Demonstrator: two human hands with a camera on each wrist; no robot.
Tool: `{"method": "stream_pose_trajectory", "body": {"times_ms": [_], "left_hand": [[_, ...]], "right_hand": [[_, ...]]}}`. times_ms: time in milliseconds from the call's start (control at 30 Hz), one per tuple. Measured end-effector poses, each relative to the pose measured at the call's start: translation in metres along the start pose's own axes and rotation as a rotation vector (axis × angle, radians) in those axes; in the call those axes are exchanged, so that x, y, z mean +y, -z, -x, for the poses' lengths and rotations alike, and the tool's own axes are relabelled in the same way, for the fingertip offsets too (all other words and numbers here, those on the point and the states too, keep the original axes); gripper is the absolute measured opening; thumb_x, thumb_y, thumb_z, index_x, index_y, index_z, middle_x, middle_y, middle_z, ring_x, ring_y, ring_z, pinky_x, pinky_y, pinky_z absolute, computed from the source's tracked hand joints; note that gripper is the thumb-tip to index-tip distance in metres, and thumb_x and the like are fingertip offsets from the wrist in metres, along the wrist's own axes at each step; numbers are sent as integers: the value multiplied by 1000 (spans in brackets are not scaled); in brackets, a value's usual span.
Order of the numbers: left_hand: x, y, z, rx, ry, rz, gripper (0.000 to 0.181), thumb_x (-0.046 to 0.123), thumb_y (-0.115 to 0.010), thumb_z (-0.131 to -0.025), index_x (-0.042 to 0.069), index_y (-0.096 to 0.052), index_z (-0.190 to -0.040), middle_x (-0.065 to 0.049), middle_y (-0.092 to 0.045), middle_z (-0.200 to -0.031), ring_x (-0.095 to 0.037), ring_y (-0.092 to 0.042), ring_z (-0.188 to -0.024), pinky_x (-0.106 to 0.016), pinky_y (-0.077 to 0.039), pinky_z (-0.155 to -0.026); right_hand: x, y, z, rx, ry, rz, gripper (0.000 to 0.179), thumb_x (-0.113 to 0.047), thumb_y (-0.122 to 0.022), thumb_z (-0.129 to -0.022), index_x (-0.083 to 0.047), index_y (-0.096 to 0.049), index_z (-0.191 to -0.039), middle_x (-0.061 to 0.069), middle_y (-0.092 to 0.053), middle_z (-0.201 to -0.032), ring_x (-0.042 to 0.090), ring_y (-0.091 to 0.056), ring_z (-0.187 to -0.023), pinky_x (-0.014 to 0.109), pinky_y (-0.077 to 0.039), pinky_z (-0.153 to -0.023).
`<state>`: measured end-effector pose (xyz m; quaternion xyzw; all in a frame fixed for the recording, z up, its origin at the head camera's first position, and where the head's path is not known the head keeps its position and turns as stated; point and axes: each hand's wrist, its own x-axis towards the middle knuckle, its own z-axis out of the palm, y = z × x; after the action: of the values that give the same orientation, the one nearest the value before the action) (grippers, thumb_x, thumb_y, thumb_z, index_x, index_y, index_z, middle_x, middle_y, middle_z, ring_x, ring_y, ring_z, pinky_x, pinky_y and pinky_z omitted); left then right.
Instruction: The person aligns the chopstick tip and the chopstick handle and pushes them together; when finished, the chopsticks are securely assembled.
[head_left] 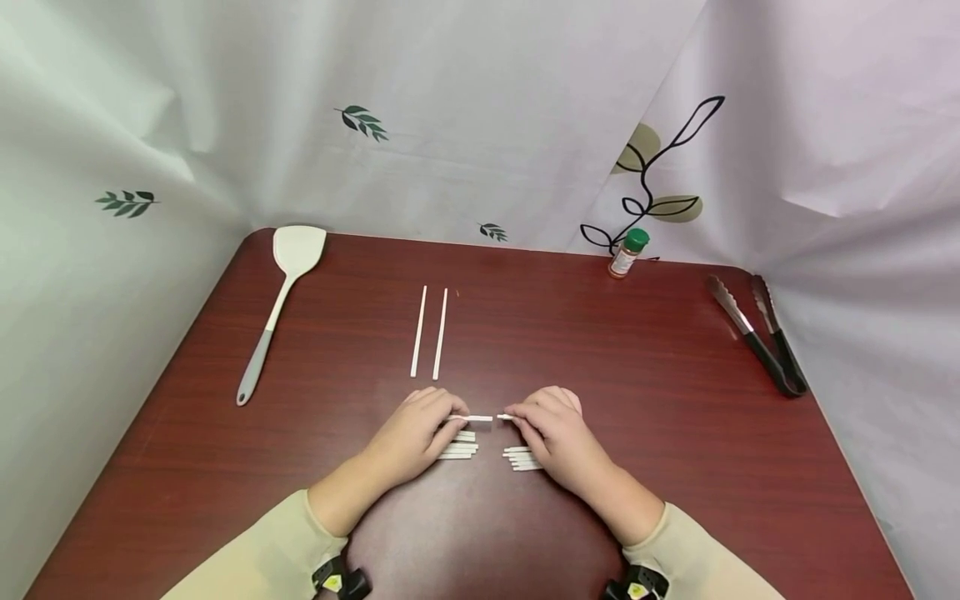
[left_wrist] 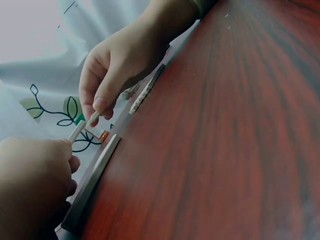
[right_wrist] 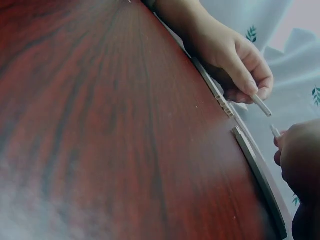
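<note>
My left hand (head_left: 412,433) pinches a slim white stick (head_left: 482,418) between thumb and fingertips, its blunt end pointing right. Facing it, my right hand (head_left: 558,433) pinches another white stick (head_left: 503,417). A small gap separates the two ends in the head view. Below the left hand lies a row of several white sticks (head_left: 461,450), partly hidden by that hand. A similar row of sticks (head_left: 522,458) shows under the right hand. In the right wrist view, the left hand's stick (right_wrist: 261,106) is held above the table, and the right hand (right_wrist: 305,155) is at the edge.
Two long white sticks (head_left: 429,333) lie side by side beyond the left hand. A white spatula (head_left: 297,250) with a grey handle rests at far left. A green-capped spice bottle (head_left: 628,254) stands at the back, and black-handled tongs (head_left: 765,346) lie at right. White curtains (head_left: 480,108) enclose the table.
</note>
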<state>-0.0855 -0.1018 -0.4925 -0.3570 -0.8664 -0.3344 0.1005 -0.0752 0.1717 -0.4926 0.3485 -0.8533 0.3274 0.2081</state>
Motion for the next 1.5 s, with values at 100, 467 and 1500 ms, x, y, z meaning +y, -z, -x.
{"method": "stream_pose_trajectory", "body": {"times_ms": [100,467,1500], "left_hand": [[0,-1,0,13,-15,5,5,16,-70,-102,17,-67,-107,7,-69,-99,-12,-63,-94,-39,-50,-88],[-2,-3,2,26,-39,88,6,11,-68,-103,14,-67,-108,5,-68,-100,-13,-63,-95,-39,-51,-88],[1,-4,1,61,-45,135,6,9,-68,-102,11,-69,-108,4,-69,-99,-13,-63,-93,-39,-52,-84]], "right_hand": [[0,-1,0,10,15,-18,16,-9,-74,-96,-13,-79,-110,-6,-68,-96,18,-62,-91,46,-43,-87],[-4,-2,-1,12,20,-71,17,-6,-75,-95,-12,-79,-109,-6,-70,-98,16,-64,-93,47,-44,-89],[-6,-1,-1,61,14,-53,15,-7,-75,-95,-12,-80,-108,-7,-71,-97,18,-63,-90,45,-43,-90]]}}
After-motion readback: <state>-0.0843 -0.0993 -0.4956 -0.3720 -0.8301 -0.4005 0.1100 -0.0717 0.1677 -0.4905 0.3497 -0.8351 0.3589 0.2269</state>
